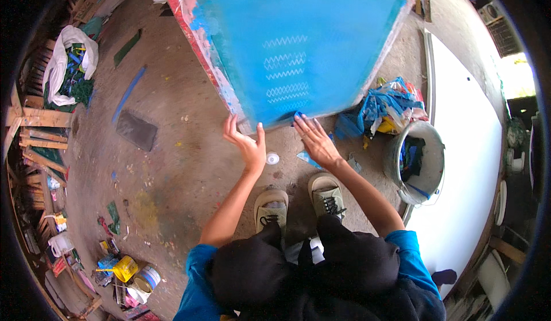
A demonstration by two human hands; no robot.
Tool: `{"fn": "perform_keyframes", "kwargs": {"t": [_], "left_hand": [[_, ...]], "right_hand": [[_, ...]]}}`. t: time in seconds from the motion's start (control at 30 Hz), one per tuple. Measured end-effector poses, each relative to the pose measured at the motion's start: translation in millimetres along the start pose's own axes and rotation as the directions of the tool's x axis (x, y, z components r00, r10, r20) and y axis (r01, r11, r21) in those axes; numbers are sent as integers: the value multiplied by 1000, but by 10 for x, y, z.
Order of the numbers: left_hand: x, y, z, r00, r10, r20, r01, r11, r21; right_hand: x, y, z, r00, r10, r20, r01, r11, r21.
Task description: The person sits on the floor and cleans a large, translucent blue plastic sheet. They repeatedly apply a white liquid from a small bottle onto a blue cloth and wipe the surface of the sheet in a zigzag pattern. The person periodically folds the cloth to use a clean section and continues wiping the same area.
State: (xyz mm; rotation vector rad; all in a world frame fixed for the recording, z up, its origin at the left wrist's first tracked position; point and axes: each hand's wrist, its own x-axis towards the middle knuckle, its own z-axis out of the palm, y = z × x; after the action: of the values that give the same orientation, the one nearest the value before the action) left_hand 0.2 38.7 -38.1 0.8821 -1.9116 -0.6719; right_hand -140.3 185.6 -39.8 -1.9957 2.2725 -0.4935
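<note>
While the left hand (248, 146), fingers half-curled, grips one screen (304, 19), the right hand (317, 142) rests straight fingers on one blue scrap (288, 116).

I watch remotely through one head-worn wide fisheye camera, looking steeply down, with the left hand (250, 149) and right hand (317, 142) fairly near and the floor (183, 186) farther below.

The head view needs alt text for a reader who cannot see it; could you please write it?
A blue framed screen with pale zigzags is held, left hand at its near left corner, right hand on its near edge. A grey bucket sits on the right.
</note>
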Motion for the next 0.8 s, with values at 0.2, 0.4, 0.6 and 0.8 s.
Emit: {"fn": "perform_keyframes", "kwargs": {"t": [0.2, 0.4, 0.6, 0.8], "left_hand": [[-127, 323, 159, 993, 72, 89, -71, 997, -15], [-179, 431, 153, 961, 139, 238, -124, 989, -78], [-190, 547, 73, 933, 140, 333, -133, 990, -42], [84, 980, -95, 804, 302, 512, -232, 952, -197]], "right_hand": [[-481, 344, -230, 942, 307, -137, -261, 926, 274], [-675, 561, 105, 934, 356, -33, -346, 923, 166], [-722, 626, 365, 955, 279, -97, -282, 959, -15], [-442, 364, -421, 905, 371, -206, -270, 878, 395]]}}
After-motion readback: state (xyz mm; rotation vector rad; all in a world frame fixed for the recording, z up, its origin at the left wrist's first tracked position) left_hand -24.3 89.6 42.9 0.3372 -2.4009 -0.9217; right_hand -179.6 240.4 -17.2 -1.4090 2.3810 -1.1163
